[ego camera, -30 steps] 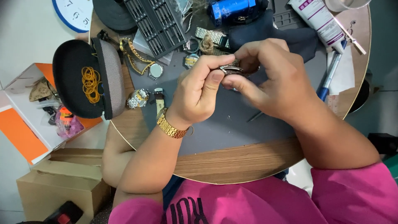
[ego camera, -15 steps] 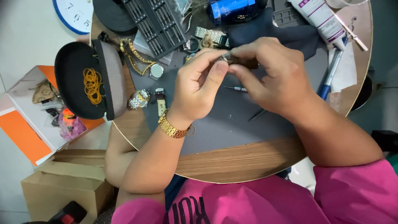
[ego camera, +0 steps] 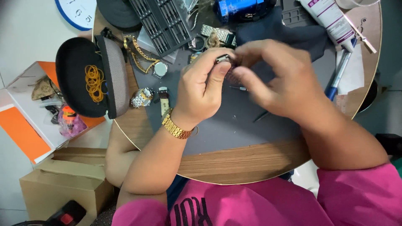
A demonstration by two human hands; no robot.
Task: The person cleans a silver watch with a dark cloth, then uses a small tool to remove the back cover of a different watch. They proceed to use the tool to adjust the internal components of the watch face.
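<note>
I am watching both hands meeting above the middle of the worktop (ego camera: pixel 251 163), over the grey mat (ego camera: pixel 234 125). The left hand (ego camera: pixel 201 90) is pinching a small metal piece (ego camera: pixel 222 58), what looks like part of a watch or its band, between thumb and forefinger, and the right hand (ego camera: pixel 280 83) is closing its fingertips on the same piece from the other side; the right hand is blurring, so I cannot tell exactly how its fingers are sitting. The piece is being held up off the mat, not resting on it. My worry is the grip: the piece is small and shiny, and if either pinch is slipping while the other is pushing or twisting, I judge it could be springing out and dropping among the clutter, or rolling off the round edge to the floor. A thin tool (ego camera: pixel 238 88) is lying on the mat just under the hands, and a dark one (ego camera: pixel 263 116) is lying near the right wrist; a lowering wrist could be knocking either away. The watches (ego camera: pixel 142 97) near the left forearm and the open case (ego camera: pixel 90 81) of rubber bands (ego camera: pixel 95 82) are sitting close enough that a sweeping elbow could be shoving them.
</note>
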